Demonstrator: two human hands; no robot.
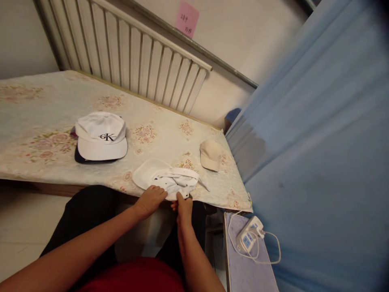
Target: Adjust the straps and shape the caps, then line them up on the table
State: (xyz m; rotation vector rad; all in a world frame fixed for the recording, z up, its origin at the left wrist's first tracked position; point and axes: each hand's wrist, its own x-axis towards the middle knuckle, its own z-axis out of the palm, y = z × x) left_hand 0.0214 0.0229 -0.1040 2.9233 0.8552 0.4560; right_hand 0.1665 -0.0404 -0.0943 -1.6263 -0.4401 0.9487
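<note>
A white baseball cap (pixel 174 180) lies over the near edge of the bed, its hollow inside facing up and its brim pointing left. My left hand (pixel 153 198) grips the cap's near rim, beside the brim. Farther right along the same rim, my right hand (pixel 184 207) pinches the cap between thumb and fingers; some of those fingers are hidden below the edge. To the left sits another white cap (pixel 103 136) with black "CK" letters, resting on a dark cap that shows beneath it. A small beige cap (pixel 210 155) lies at the right.
A floral-patterned cover (pixel 146 134) spreads over the bed. Behind it stands a pale radiator (pixel 136 56). A blue curtain (pixel 304 142) hangs at the right. Below it, a power strip (pixel 249 235) with a white cable rests on a narrow purple-topped table (pixel 243 275).
</note>
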